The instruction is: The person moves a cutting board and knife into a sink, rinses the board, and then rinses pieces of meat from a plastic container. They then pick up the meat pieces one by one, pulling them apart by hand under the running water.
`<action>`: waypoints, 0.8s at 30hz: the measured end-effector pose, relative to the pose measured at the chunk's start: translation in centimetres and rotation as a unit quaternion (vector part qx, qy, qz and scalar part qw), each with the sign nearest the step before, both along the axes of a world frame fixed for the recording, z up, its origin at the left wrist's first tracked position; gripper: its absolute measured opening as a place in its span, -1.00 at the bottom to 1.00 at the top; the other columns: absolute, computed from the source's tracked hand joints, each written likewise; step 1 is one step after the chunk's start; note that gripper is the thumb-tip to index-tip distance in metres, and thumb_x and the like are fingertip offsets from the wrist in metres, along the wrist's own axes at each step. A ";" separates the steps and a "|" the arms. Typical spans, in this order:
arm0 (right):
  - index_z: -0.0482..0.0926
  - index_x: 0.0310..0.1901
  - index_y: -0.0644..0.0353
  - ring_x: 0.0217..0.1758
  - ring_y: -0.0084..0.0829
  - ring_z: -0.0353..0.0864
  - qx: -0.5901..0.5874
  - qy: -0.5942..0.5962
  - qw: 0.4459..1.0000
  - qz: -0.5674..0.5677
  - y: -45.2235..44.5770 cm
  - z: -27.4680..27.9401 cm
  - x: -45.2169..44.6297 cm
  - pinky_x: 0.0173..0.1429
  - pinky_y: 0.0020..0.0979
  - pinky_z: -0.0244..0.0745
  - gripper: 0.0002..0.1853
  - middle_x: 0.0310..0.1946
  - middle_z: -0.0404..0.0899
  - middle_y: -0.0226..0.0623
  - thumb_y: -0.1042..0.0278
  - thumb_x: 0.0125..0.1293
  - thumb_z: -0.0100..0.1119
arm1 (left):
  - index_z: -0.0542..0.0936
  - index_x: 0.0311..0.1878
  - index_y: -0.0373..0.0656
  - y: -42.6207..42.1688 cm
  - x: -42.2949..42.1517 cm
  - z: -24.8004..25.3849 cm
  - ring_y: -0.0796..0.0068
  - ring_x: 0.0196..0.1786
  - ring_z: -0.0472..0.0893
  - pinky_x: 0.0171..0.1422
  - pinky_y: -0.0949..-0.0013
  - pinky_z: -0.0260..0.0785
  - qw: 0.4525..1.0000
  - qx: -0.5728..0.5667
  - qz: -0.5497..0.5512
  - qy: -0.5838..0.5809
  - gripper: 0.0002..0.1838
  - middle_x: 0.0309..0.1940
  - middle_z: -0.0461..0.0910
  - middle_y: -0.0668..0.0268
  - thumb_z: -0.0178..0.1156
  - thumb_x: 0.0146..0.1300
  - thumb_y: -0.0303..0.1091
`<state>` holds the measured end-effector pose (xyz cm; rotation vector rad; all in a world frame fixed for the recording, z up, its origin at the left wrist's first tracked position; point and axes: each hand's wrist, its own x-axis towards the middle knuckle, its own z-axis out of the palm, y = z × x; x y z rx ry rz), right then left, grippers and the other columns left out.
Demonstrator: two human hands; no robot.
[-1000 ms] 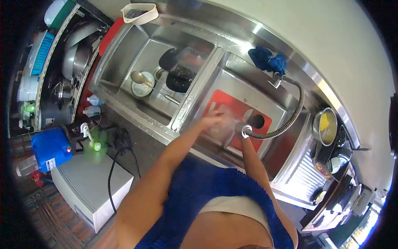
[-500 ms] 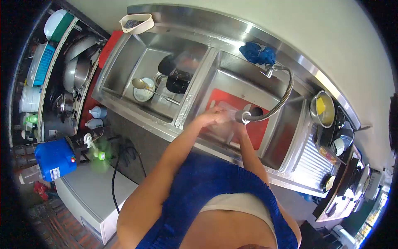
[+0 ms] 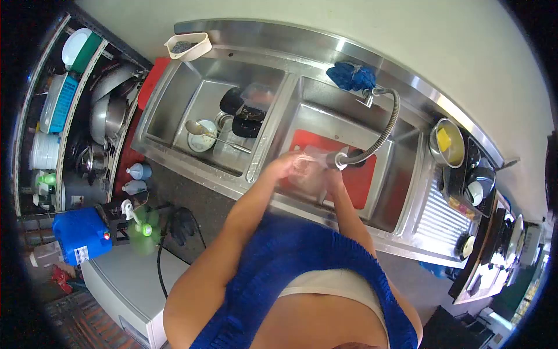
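My left hand (image 3: pixel 289 165) is over the right sink basin, its fingers closed on the near side of what looks like a clear plastic container (image 3: pixel 309 181). Water and motion blur the container's outline. Close to its other side is my right hand (image 3: pixel 333 178), partly hidden under the spray head (image 3: pixel 335 160); its fingers are too blurred to read. The spray head hangs on a coiled metal hose (image 3: pixel 392 125) from the faucet. Below both hands a red cutting board (image 3: pixel 363 189) lies in the basin (image 3: pixel 398 189).
The left basin (image 3: pixel 165 110) holds dark dishes (image 3: pixel 247 127), a ladle (image 3: pixel 195 128) on a white bowl (image 3: pixel 201 142) and a clear container (image 3: pixel 257 96). A blue cloth (image 3: pixel 351 76) rests by the faucet. A metal bowl (image 3: pixel 459 154) with a yellow sponge (image 3: pixel 444 139) stands right.
The camera view has shifted slightly. Both hands stay beneath the spray head with the clear container, and my left hand has moved only a little.
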<state>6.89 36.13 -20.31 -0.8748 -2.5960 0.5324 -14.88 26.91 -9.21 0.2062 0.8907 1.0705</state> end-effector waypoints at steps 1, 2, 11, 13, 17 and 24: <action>0.42 0.16 0.09 0.01 -0.35 0.57 -0.151 0.076 0.986 0.004 0.2 -1.2 -0.4 -0.05 -0.30 0.63 -0.59 -0.04 0.53 -0.35 0.31 0.32 0.27 | 0.51 0.07 -0.05 0.1 0.3 1.1 0.33 -0.07 0.65 -0.01 0.03 0.61 1.000 -0.022 0.011 0.019 -0.78 -0.08 0.61 0.28 0.11 0.42 -0.27; 0.39 0.20 0.11 0.05 -0.31 0.57 -0.298 0.150 0.943 0.007 0.3 -2.4 -0.5 0.01 -0.30 0.62 -0.54 0.02 0.52 -0.29 0.35 0.30 0.29 | 0.50 0.05 -0.04 0.1 0.6 2.2 0.31 -0.09 0.64 -0.01 0.01 0.61 0.998 -0.044 0.022 0.037 -0.80 -0.11 0.61 0.27 0.12 0.42 -0.27; 0.38 0.19 0.26 0.03 -0.32 0.62 -0.598 0.257 0.751 -0.112 -1.4 8.4 -2.1 0.10 -0.31 0.60 -0.58 -0.01 0.56 -0.24 0.32 0.38 0.20 | 0.41 0.19 0.01 -0.6 0.0 -1.2 0.19 -0.06 0.63 0.08 -0.15 0.55 0.995 -0.028 0.091 0.042 -0.70 0.08 0.55 0.17 0.09 0.43 -0.33; 0.45 0.14 0.27 0.05 -0.24 0.62 -0.474 0.236 0.848 -0.032 -0.2 -0.4 -1.7 0.12 -0.25 0.58 -0.60 -0.01 0.57 -0.17 0.34 0.32 0.25 | 0.40 0.22 0.00 -0.6 0.2 -0.7 0.17 -0.04 0.62 0.09 -0.17 0.55 0.995 -0.026 0.094 0.018 -0.67 0.08 0.55 0.17 0.09 0.42 -0.34; 0.58 0.05 0.19 0.12 -0.05 0.57 -0.564 0.262 0.766 -0.166 -0.7 0.1 -2.4 0.20 -0.10 0.49 -0.60 -0.02 0.59 -0.01 0.27 0.18 0.36 | 0.40 0.27 -0.05 -1.0 -0.2 -1.7 0.19 0.00 0.61 0.08 -0.18 0.56 0.995 -0.002 0.086 -0.041 -0.59 0.08 0.55 0.19 0.12 0.38 -0.38; 0.55 0.08 0.17 0.12 -0.11 0.56 -0.412 0.227 0.879 -0.079 -1.0 0.4 -1.8 0.17 -0.09 0.48 -0.57 0.02 0.56 -0.06 0.27 0.18 0.35 | 0.46 0.12 -0.11 -0.4 2.0 0.4 0.26 -0.10 0.63 -0.06 -0.07 0.63 0.978 0.033 0.134 0.159 -0.69 -0.11 0.55 0.24 0.12 0.31 -0.44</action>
